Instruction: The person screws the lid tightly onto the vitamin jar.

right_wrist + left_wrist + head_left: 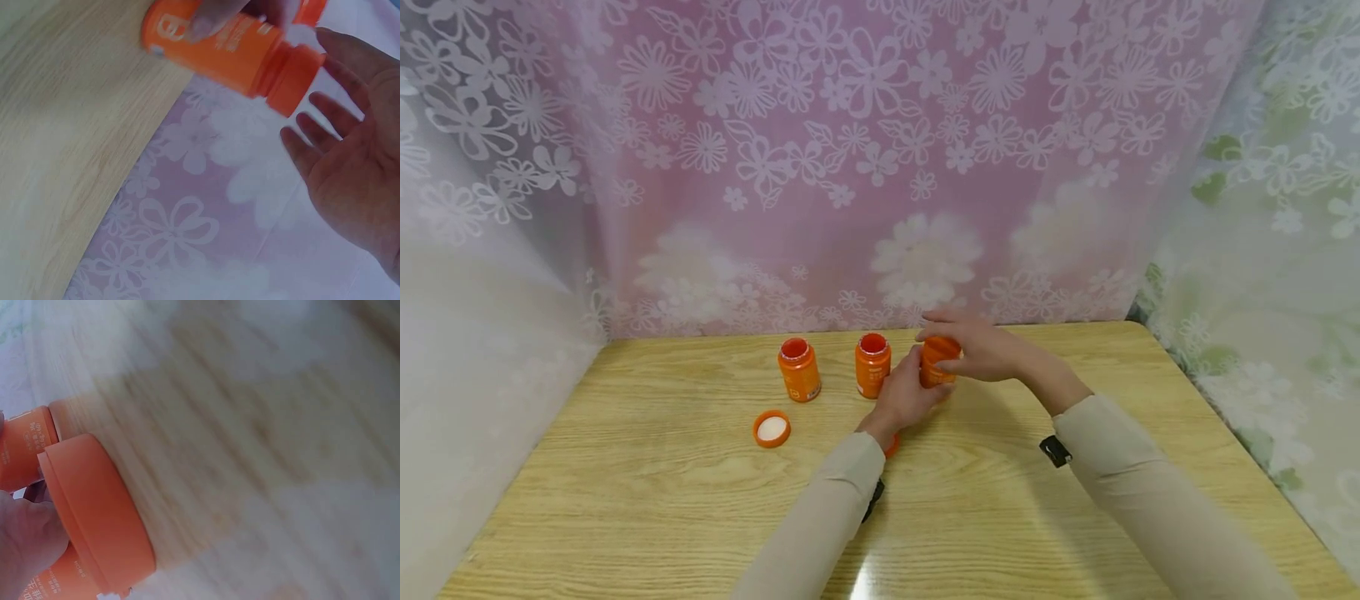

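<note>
My left hand [910, 392] grips an orange bottle [219, 50] with its screw cap [295, 81] on. In the right wrist view, the left thumb lies across the bottle's printed side. My right hand [981, 346] is at the capped top, its fingers [325, 119] spread and loosely bent, not closed round the cap. Left of the held bottle stands an uncapped orange bottle [872, 375], close to the left hand. Another orange cap [892, 446] is mostly hidden under the left wrist. Close to the left wrist camera is a large orange round part [100, 506]; I cannot tell which piece it is.
A second uncapped orange bottle [800, 379] stands farther left on the wooden table [647, 492]. In front of it lies an orange cap [772, 428], its white lining facing up. A flowered curtain [880, 183] hangs behind the table's back edge and along both sides.
</note>
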The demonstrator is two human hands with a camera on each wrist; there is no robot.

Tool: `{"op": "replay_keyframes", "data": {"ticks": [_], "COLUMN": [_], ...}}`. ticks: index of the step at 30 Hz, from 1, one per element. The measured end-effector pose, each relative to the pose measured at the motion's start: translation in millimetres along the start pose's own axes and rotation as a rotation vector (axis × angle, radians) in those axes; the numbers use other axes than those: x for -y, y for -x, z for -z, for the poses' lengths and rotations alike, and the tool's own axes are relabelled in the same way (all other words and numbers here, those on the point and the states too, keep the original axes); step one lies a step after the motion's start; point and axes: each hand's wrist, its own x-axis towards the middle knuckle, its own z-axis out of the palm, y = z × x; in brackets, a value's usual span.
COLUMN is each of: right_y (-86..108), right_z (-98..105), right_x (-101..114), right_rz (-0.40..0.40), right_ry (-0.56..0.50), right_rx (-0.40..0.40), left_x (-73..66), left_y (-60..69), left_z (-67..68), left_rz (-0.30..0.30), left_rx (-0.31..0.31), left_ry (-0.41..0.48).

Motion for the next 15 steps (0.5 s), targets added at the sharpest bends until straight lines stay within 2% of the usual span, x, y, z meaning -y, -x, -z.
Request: {"op": "replay_keyframes", "data": {"ticks": [5, 11, 15], "right_y": [-5.6, -6.8, -8.0], "right_z": [5.5, 5.0, 3.3], "right_x": [-2.7, -6.1, -3.2], "right_rz": [-0.007, -0.013, -0.074], "right_ry": [-0.008, -0.017, 0.003], "right_rx": [0.061, 0.062, 0.052], "left_x": [-2.0, -2.0, -1.2], "left_y": [1.2, 1.4, 1.6], "left_z": [1.1, 0.4, 0.0], "left_rz": [0.015, 0.016, 0.012], "left_rx": [0.000, -0.001, -0.005], "left_ry": [-0.003, -0.005, 0.003]}}
